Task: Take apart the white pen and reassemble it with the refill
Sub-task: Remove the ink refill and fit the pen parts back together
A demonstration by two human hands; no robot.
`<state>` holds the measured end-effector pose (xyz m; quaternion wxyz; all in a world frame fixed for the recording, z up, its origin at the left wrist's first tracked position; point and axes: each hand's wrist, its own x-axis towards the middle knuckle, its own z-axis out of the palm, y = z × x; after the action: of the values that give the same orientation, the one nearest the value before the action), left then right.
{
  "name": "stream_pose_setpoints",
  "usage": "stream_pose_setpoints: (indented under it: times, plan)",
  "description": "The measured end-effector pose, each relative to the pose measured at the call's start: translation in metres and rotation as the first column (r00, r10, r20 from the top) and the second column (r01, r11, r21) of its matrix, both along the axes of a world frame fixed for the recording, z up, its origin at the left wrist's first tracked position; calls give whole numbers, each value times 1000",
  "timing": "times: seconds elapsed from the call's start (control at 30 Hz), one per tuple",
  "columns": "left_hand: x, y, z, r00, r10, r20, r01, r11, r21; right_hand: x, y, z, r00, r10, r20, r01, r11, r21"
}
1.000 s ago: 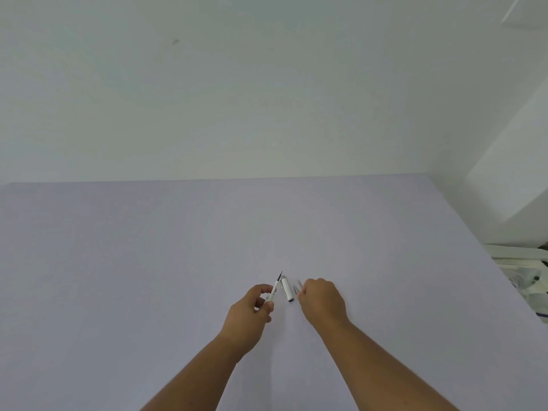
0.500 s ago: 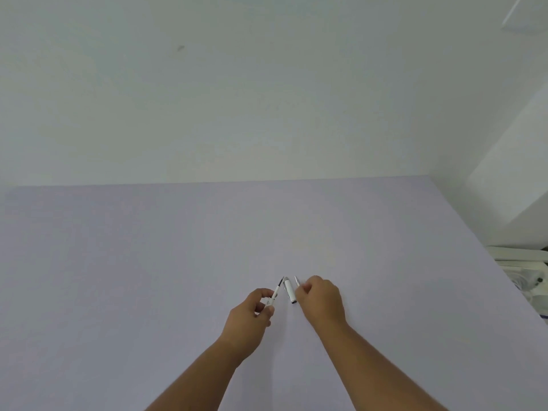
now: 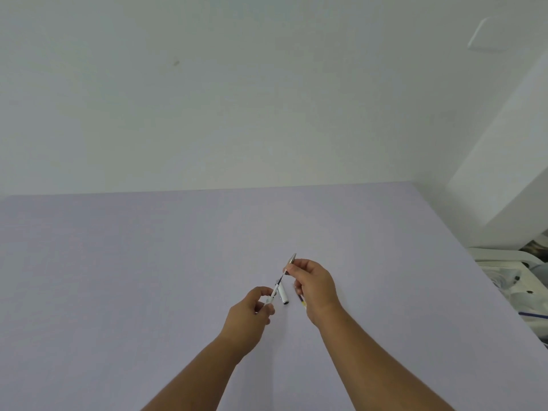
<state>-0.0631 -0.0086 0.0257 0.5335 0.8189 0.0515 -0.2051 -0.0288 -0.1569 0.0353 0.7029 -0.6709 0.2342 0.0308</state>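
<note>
The right hand (image 3: 315, 287) has come up off the table since half a second ago, and it now pinches a small silvery nose cone (image 3: 291, 258) between thumb and forefinger, just above centre-right of the frame. That piece was lying on the lilac table (image 3: 118, 262) a moment back, beside the cap; now it is in the air and lined up with the dark refill tip (image 3: 281, 278). The left hand (image 3: 252, 314) has barely shifted: it grips the white pen barrel (image 3: 272, 296) low down, fingers curled around it, the barrel tilted up and to the right so the refill pokes out towards the cone. The cone looks to be touching or just sliding over the tip; too small to say which. By my reading, disassembly is over and this is the rebuild, with the cone about to be threaded down over the refill and onto the barrel. The white cap (image 3: 283, 295) lies on the table between the two hands, dark open end facing the viewer. A second thin stick, perhaps the old refill (image 3: 302, 301), shows a yellowish end under the right hand; whether that hand holds it I cannot tell.
</note>
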Motion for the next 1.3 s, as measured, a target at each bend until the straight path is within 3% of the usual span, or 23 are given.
stream_pose_setpoints:
  times: [0.67,0.93,1.2,1.3]
  plan:
    - [-6,-5,4,995,94,34,-94,996,-10,-28,7,-2,978,208,34,-206,978,-43]
    - [-8,-6,11,993,94,66,-93,995,-24,-23,4,1,975,217,-48,-217,976,2]
    - [-4,-6,15,997,73,39,-71,996,-52,-25,2,0,972,236,-4,-232,959,160]
    - [-4,-7,15,996,89,29,-86,994,-73,-25,1,0,969,246,-19,-242,963,118]
